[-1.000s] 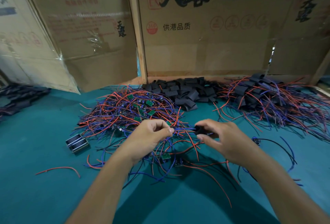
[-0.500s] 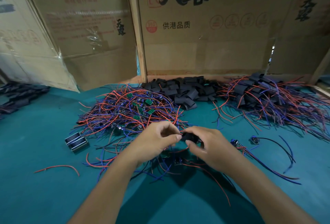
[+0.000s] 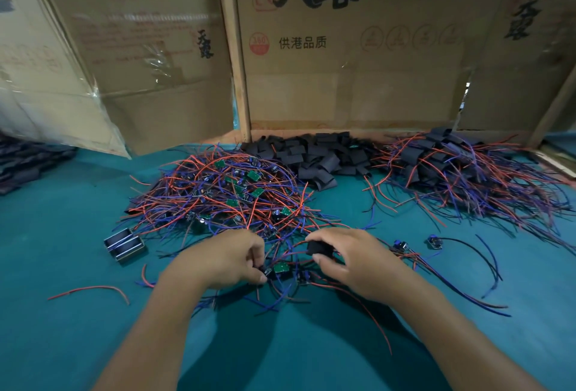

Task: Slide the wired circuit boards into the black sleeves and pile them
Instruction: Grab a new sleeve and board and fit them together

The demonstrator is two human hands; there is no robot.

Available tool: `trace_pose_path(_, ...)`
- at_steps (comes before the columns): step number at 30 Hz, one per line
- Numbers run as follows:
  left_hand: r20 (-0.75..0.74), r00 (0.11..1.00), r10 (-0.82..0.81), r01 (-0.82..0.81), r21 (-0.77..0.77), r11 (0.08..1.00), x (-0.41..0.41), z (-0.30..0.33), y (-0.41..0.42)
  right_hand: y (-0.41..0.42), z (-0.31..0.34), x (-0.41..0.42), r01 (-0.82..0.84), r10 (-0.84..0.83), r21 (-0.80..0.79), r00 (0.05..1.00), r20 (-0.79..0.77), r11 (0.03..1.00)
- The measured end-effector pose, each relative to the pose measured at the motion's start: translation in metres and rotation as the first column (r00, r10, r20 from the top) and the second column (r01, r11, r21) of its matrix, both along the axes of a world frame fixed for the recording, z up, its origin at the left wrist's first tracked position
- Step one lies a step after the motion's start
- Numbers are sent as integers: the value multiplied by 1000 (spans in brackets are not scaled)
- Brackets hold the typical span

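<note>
Mid-frame: left hand (image 3: pixel 223 261) pinched small green wired circuit board (image 3: pixel 280 267); right hand (image 3: pixel 352 261) pinched short black sleeve (image 3: pixel 315 248), not yet joined. Upper right: sleeved pile (image 3: pixel 461 169). Left-centre: large unsleeved heap (image 3: pixel 224 194).

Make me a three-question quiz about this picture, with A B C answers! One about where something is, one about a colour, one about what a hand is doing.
1. Where is the pile of empty black sleeves?
A. by the cardboard wall
B. beside the person's elbows
C. on the floor

2. What colour is the table cover?
A. yellow
B. teal
C. white

3. What is the right hand doing?
A. lying flat
B. pointing
C. pinching a black sleeve

Answers: 1 A, the pile lies against the cardboard. 2 B, the bare cover is teal. 3 C, thumb and fingers pinch the sleeve.
</note>
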State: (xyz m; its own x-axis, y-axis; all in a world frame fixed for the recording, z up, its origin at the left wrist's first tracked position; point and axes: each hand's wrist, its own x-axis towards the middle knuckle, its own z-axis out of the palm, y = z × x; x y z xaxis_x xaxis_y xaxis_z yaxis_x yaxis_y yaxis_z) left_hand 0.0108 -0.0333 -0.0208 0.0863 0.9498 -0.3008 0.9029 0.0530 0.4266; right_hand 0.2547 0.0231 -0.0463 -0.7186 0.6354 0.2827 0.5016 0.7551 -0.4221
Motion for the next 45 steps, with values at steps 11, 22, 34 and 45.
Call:
trace_pose_path(11, 121, 989, -81, 37, 330, 943, 10, 11, -2, 0, 7, 4, 16, -19, 63, 999, 45, 998)
trace_pose_path(22, 323, 932, -165, -24, 508, 861, 30, 12, 1, -2, 13, 3, 11, -10, 43, 1000, -22, 999)
trace_pose_path(34, 427, 884, -190, -46, 483, 874, 29, 11, 1, -5, 15, 1, 20, -16, 36, 994, -110, 999)
trace_pose_path(45, 511, 837, -195, -107, 502, 858, 35, 12, 1, -8, 22, 3, 3, 4, 46, 990, -143, 999)
